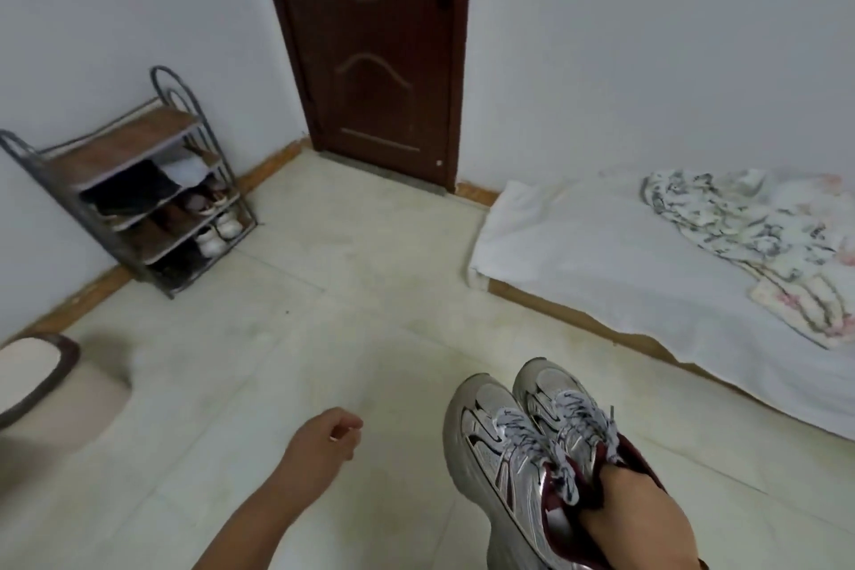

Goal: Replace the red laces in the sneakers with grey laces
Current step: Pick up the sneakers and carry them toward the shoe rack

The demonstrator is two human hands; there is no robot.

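Carrying both silver-and-white mesh sneakers (532, 444) at once, the person's right hand (634, 509) sits at about five o'clock in the view, its fingers pushed down into the dark red collars so the pair hangs together, side by side and touching, toes pointing toward twelve o'clock. That hold makes sense for moving two shoes with one hand: hooking the openings keeps them level and leaves the other hand free. How the fingers curl inside the collars is hidden, but the grip on the pair is plain.

Grey speckled laces (569, 426) already run through the eyelets of both shoes and are bunched near the tongues; no red lace shows anywhere, so I judge the swap itself done and the pair ready to be put away.

At about six to seven o'clock the left hand (324, 435) reaches forward over the pale tiled floor (324, 268), fingers loosely curled and holding nothing, likely swinging for balance.

At ten o'clock a grey metal shoe rack with brown shelves (129, 181) stands against the white wall, a probable destination. A dark brown wooden door (370, 46) is at twelve, and a white sheeted mattress (624, 255) with a flowered cloth (758, 231) lies at three o'clock.
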